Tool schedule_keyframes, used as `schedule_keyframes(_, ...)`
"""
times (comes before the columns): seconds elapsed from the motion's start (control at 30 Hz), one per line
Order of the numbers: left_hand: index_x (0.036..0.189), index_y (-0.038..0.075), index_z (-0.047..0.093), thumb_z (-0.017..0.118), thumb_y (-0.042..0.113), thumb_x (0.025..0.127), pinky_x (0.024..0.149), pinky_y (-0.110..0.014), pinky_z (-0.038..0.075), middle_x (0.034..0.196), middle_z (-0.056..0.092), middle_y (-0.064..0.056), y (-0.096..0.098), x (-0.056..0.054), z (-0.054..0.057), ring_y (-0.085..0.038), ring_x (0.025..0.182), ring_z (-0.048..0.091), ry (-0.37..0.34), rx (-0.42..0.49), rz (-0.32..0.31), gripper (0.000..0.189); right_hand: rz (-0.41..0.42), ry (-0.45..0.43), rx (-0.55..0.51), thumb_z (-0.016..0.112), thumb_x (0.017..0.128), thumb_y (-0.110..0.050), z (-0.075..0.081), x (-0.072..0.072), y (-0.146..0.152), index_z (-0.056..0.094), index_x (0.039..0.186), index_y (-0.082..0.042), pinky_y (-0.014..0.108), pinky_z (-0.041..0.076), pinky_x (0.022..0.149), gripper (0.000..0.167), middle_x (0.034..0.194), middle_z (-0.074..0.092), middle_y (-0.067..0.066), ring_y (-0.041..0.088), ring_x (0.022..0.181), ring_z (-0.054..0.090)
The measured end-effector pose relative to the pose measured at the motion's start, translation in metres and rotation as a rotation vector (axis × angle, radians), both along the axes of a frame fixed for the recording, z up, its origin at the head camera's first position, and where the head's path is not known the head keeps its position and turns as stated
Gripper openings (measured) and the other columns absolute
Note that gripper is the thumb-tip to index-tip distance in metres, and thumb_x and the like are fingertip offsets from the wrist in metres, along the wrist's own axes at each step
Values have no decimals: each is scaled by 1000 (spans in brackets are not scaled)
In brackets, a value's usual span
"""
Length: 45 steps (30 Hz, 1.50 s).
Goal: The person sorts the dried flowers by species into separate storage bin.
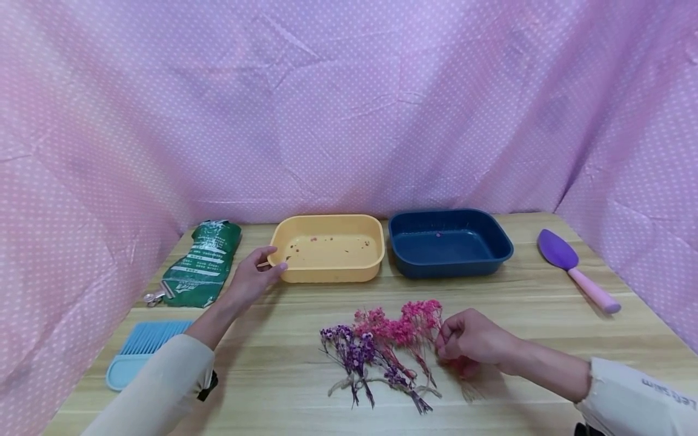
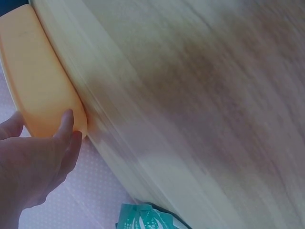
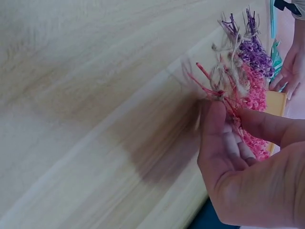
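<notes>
My left hand (image 1: 256, 275) holds the near-left corner of a yellow tray (image 1: 332, 275), thumb and fingers spread around its end; in the left wrist view the fingertips lie against the wall. My right hand (image 1: 474, 342) pinches the thin stems of pink dried flowers (image 3: 209, 86) between thumb and fingertips, low over the table. Pink flower heads (image 1: 400, 327) spread just left of that hand. Beside them lie bunches of purple dried flowers (image 1: 349, 348), tied with twine, stems toward the near edge. Curled right fingers hide part of the held stems.
A dark blue tray (image 1: 447, 270) stands right of the yellow one; small bits lie in both. At the left are a green packet (image 1: 204, 266) with a metal clip (image 1: 158, 295) and a light blue brush (image 1: 131, 366). A purple scoop (image 1: 558, 251) lies right. Dotted pink cloth (image 1: 349, 121) hangs behind.
</notes>
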<state>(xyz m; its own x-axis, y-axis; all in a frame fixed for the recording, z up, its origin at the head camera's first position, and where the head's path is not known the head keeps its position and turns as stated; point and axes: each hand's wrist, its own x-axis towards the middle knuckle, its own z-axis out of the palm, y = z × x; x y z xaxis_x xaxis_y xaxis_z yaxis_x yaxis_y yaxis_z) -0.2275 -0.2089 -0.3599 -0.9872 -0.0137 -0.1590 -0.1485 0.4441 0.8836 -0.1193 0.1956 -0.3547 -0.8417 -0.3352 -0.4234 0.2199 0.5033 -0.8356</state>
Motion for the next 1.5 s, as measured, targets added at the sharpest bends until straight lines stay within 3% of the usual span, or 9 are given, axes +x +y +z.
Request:
schedule_keyframes(0.33,148,8,31,62,24,95,97,-36,49,150,32,-19,0,1,0,-33,126,44,2,-4,-8,64,-3,71,-158,74,84,-9,16,-1,-6,68,105,5,38,59,56,26,72,69,15,19,58,64)
schedule_keyframes(0.5,148,7,31,62,24,95,97,-36,50,149,32,-20,0,1,-1,-33,125,44,8,2,-10,63,6,86,-160,73,84,-8,23,-3,-8,69,107,6,38,60,58,27,74,69,15,19,59,65)
schedule_keyframes(0.6,148,7,31,62,24,95,97,-35,50,149,32,-20,0,0,0,-32,125,45,9,2,-11,63,23,153,-69,73,83,-4,21,-7,-7,71,99,5,37,59,55,18,73,69,14,19,58,64)
schedule_keyframes(0.77,148,7,32,62,24,95,96,-34,50,148,33,-20,0,0,1,-32,125,45,12,-2,-10,63,112,353,239,74,80,0,15,-13,-1,75,86,-5,25,51,48,7,68,66,4,13,50,55)
schedule_keyframes(0.87,148,6,31,62,24,95,96,-34,50,148,33,-21,-1,1,0,-32,124,45,16,-1,-15,63,110,422,302,72,81,1,19,-16,1,75,86,-5,24,49,47,8,64,64,2,12,49,53)
schedule_keyframes(0.97,147,6,32,62,24,95,96,-34,51,148,33,-21,-1,1,0,-32,124,45,14,-2,-15,63,37,376,196,71,83,-1,31,-19,1,74,92,-2,27,56,50,9,69,67,6,14,54,59)
schedule_keyframes(1.07,147,7,32,62,25,95,96,-34,51,148,33,-20,-2,1,0,-32,124,45,7,-4,-8,63,-13,260,16,72,85,-5,42,-21,-1,72,100,3,35,60,56,17,78,71,11,19,61,65)
schedule_keyframes(1.2,148,6,32,62,23,95,95,-34,51,148,33,-21,-2,0,-1,-32,124,45,10,9,-13,63,-27,128,-167,69,87,-5,49,-26,-3,67,106,9,40,61,64,23,80,71,13,21,65,68)
schedule_keyframes(1.5,148,5,30,62,21,95,94,-32,52,146,34,-21,-1,-2,-2,-33,125,45,26,26,-23,64,-24,64,-269,69,88,-5,53,-45,-22,65,111,9,39,61,67,28,85,71,16,19,67,68)
